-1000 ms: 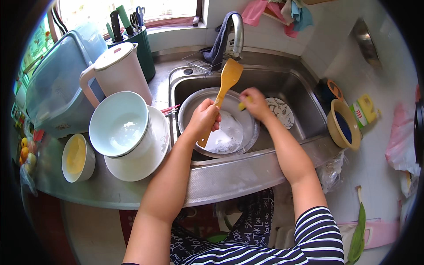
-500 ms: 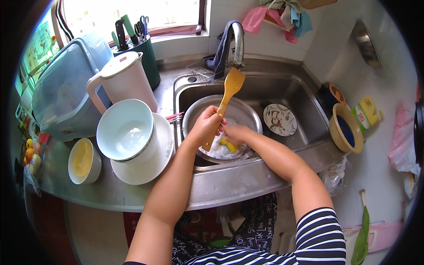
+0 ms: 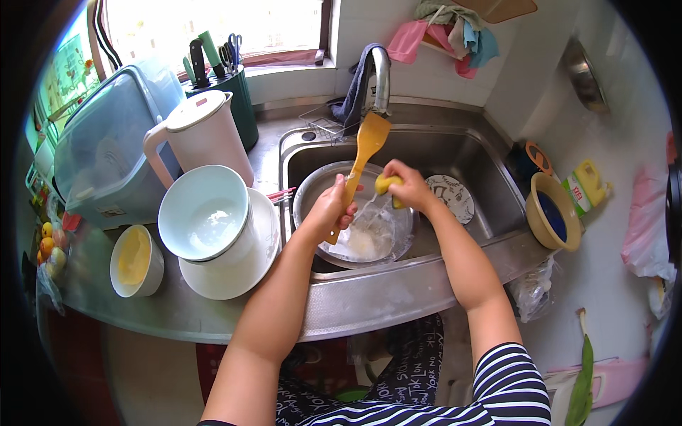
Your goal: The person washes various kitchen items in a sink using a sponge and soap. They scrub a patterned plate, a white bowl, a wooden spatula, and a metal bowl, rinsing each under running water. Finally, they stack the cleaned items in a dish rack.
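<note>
1 spatula [image 3: 371,136] was orange-yellow; 1 sponge [image 3: 387,184], yellow; 1 basin [image 3: 310,195], silver-grey; 1 plate [image 3: 455,199], white with dark pattern; 1 kettle [image 3: 207,145], pale pink; 1 knife block [image 3: 239,113], dark green; 1 towel [image 3: 348,108], navy; 1 tub [image 3: 538,220], tan; 1 bowl [image 3: 183,195], pale blue inside; 1 sleeve [image 3: 511,387], black with white stripes.

One head-worn fisheye cam, L of pair, looks down/fwd at sink [image 3: 491,192] from close; L hand [image 3: 331,209] & R hand [image 3: 408,186] nr ctr, window [image 3: 213,25] 11 o'clock, forearms [image 3: 264,312] in from approx. 5 & 7.
</note>
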Motion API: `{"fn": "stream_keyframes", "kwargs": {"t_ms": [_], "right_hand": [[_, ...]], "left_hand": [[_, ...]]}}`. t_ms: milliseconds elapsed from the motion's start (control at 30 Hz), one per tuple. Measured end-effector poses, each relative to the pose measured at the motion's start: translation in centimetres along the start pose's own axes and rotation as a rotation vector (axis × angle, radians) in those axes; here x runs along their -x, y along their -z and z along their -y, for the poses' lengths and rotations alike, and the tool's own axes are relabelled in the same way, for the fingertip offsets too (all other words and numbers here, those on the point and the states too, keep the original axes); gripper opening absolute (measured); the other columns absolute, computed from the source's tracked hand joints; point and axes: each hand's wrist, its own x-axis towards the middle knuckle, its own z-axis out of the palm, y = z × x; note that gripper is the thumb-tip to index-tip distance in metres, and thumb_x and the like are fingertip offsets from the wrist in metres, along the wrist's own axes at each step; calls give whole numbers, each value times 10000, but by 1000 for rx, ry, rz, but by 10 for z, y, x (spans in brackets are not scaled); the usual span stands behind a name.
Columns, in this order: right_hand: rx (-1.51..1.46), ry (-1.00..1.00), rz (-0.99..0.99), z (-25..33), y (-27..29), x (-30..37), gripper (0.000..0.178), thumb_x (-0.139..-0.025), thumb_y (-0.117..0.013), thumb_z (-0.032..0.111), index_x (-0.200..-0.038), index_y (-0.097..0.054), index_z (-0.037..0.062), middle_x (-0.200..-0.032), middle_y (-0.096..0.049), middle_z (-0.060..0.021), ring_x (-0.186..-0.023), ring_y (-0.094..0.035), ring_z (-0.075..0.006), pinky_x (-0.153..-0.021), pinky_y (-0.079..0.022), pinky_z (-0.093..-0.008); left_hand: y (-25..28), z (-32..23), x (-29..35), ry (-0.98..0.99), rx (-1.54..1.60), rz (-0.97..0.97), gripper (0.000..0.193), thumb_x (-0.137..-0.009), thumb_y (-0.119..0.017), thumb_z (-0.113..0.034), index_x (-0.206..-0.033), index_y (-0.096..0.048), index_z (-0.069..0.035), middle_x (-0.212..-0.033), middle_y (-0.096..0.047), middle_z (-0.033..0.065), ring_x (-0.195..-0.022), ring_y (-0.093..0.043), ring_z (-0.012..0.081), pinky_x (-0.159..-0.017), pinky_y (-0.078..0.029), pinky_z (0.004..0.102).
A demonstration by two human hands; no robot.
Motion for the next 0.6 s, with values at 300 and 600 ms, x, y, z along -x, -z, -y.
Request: {"fn": "stream_keyframes", "kwargs": {"t_ms": [300,600], "right_hand": [[260,567,-217,76,-45,-2,170,-797,-700,103,-937,-607,82,-958,-573,-95,-874,-595,-338,-768,-494,-414],[423,188,-722,8,-3,-15,89,-888,-604,152,-913,-560,79,-928,-544,-130,-848,-574,-361,-715,-478,-465]], "left_hand": [[6,-1,2,159,254,55,783,-894,-141,-794,-838,-517,-110,-564,-277,-72,-410,-211,42,-381,-166,199],[-6,-1,9,238,-158,170,606,-1024,-284,-559,-1091,-538,-13,-594,-253,-73,-442,-208,43,-402,-180,226]]}}
